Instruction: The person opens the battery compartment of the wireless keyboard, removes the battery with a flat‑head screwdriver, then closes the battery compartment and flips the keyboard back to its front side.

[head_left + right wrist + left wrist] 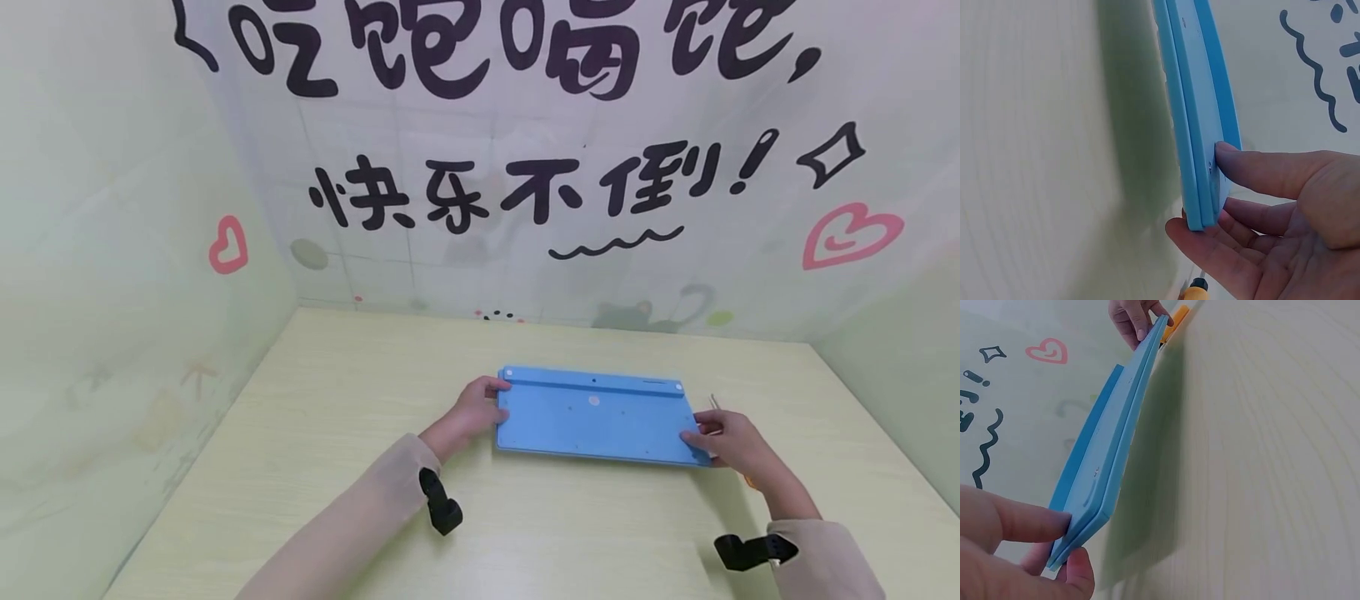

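A light blue keyboard (630,429) is held up over the table with its underside facing up, showing screw holes, a round white sticker and a raised bar along the far edge. My left hand (474,410) grips its left end, thumb and fingers on opposite faces, as the left wrist view shows. At the other end, my right hand (733,442) pinches the right edge with the thumb on the underside (1200,112) and fingers beneath. The key side is turned down and hidden. In the wrist views a gap and a shadow separate the keyboard from the table.
A screwdriver with an orange handle (1177,320) lies on the wooden table (337,400) by my right hand, partly hidden by it. Printed cloth walls (450,275) with black lettering and pink hearts enclose the table's back and sides. Black straps with cameras (442,507) sit on both sleeves.
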Demonstrator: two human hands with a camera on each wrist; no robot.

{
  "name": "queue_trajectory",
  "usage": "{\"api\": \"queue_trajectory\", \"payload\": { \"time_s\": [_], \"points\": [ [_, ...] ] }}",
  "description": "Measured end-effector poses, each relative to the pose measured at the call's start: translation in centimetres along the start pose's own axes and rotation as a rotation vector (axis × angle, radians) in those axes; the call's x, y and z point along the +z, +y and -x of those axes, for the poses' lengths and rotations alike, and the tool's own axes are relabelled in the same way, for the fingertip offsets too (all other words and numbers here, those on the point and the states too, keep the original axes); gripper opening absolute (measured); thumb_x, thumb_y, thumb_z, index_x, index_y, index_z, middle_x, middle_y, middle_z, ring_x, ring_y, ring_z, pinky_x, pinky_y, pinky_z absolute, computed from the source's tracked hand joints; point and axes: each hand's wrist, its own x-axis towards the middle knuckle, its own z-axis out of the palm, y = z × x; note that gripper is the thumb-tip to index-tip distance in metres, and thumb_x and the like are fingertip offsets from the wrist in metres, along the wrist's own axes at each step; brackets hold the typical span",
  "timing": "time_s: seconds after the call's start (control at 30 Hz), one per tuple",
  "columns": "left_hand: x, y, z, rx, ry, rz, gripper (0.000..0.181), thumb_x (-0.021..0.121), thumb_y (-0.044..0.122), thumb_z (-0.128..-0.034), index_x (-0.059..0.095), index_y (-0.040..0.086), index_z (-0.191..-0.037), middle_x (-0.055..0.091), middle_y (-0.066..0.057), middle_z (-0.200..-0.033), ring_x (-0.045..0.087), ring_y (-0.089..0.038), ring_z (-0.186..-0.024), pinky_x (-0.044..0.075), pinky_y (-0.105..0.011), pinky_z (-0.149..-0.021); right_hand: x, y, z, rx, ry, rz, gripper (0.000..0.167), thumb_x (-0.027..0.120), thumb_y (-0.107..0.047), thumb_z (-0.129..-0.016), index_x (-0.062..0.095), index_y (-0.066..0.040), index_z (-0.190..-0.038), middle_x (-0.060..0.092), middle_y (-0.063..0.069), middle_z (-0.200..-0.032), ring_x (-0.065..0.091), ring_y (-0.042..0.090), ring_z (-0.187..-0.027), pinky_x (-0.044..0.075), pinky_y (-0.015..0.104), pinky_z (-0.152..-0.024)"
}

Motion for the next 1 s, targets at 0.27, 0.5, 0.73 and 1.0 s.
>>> {"api": "queue_trajectory", "payload": {
  "time_s": [0.27, 0.5, 0.73, 1.0],
  "points": [
    [0.7, -0.8, -0.4, -0.028, 0.033, -0.028, 0.039, 0.059, -0.01, -0.0793, 0.055, 0.001, -0.117, 0.049, -0.016, -0.117, 0.047, -0.031, -0.109, 0.044, -0.039, -0.087, 0.4, 0.5, -0.3, 0.018, 0.018, 0.01, 0.064, 0.066, -0.023, -0.085, 0.039, 0.023, -0.119, 0.051, 0.022, -0.098, 0.051, 0.023, -0.081, 0.052, 0.034, -0.064],
    [1.0, -1.7, -0.8, -0.051, 0.057, -0.051, 0.042, 0.059, -0.011, -0.0782, 0.056, 0.002, -0.118, 0.048, -0.016, -0.119, 0.046, -0.03, -0.111, 0.042, -0.039, -0.09, 0.9, 0.7, -0.7, 0.025, 0.02, 0.026, 0.061, 0.067, -0.02, -0.084, 0.04, 0.023, -0.118, 0.053, 0.026, -0.1, 0.054, 0.023, -0.082, 0.051, 0.034, -0.065],
    [1.5, -1.8, -1.0, -0.044, 0.06, -0.061, 0.039, 0.059, -0.011, -0.0782, 0.057, 0.002, -0.115, 0.049, -0.015, -0.117, 0.046, -0.027, -0.106, 0.042, -0.038, -0.089, 0.8, 0.9, -0.6, 0.031, 0.04, 0.054, 0.059, 0.069, -0.02, -0.083, 0.044, 0.022, -0.116, 0.054, 0.027, -0.099, 0.055, 0.024, -0.081, 0.052, 0.034, -0.065],
    [1.8, -1.9, -1.2, -0.025, 0.117, -0.099, 0.04, 0.055, -0.015, -0.0726, 0.059, 0.001, -0.109, 0.044, -0.012, -0.11, 0.043, -0.025, -0.097, 0.042, -0.035, -0.081, 1.1, 0.8, -0.8, 0.052, 0.04, 0.11, 0.064, 0.071, -0.024, -0.08, 0.045, 0.021, -0.116, 0.056, 0.028, -0.099, 0.057, 0.023, -0.078, 0.052, 0.034, -0.063]
  ]
}}
